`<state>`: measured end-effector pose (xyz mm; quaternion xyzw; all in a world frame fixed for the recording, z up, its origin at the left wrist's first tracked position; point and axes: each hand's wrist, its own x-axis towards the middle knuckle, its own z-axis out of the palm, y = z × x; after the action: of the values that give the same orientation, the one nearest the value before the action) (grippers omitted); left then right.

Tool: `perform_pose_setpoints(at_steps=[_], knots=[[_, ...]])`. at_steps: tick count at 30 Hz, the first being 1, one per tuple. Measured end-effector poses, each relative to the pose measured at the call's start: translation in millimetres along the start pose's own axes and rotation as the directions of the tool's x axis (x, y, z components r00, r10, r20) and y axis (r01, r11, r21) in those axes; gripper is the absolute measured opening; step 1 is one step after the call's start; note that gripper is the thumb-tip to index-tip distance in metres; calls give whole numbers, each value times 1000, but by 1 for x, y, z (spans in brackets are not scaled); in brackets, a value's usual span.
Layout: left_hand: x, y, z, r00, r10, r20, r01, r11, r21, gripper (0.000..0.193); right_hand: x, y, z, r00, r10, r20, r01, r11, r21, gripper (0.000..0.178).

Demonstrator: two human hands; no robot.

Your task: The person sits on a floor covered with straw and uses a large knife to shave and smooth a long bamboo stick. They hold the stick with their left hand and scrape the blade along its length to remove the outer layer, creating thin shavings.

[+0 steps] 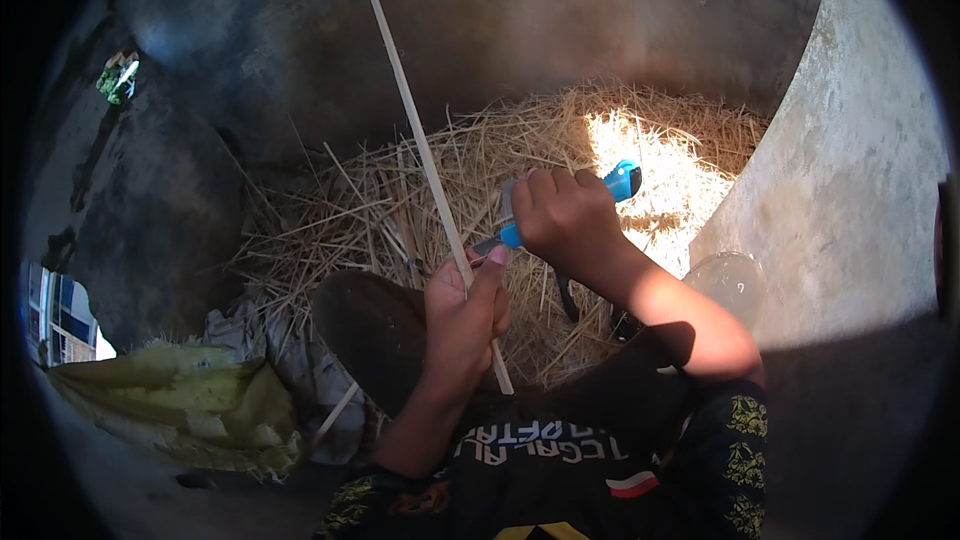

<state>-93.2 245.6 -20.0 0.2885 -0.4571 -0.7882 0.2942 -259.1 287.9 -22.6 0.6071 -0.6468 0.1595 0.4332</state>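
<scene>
A long, thin pale strip, apparently bamboo (415, 125), slants from the top of the head view down to my lap. My left hand (462, 312) is closed around its lower part, thumb pointing up along it. In my right hand (567, 220) is a blue utility knife (622, 182), gripped in a fist with its dark end sticking out to the right. The knife's blade (487, 245) reaches left to the strip, just above my left thumb; whether it bites into the strip I cannot tell.
Straw-like shavings (390, 195) heap on the floor before me, sunlit at the right. A dark curved wall (560, 30) stands behind, a grey wall (840, 180) at right. A yellowish-green sack (180, 400) lies at lower left. My dark-clothed knees flank the work.
</scene>
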Motion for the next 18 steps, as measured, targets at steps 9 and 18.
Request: perform_pose_setpoints(at_steps=[9, 18], knots=[[0, -14, -20, 994, -89, -70, 89, 996, 2, 13, 1, 36, 9, 981, 182, 69, -181, 983, -15, 12], [3, -4, -7, 999, -39, -35, 36, 997, -68, 20, -1, 4, 9, 995, 97, 34, -97, 995, 12, 11]])
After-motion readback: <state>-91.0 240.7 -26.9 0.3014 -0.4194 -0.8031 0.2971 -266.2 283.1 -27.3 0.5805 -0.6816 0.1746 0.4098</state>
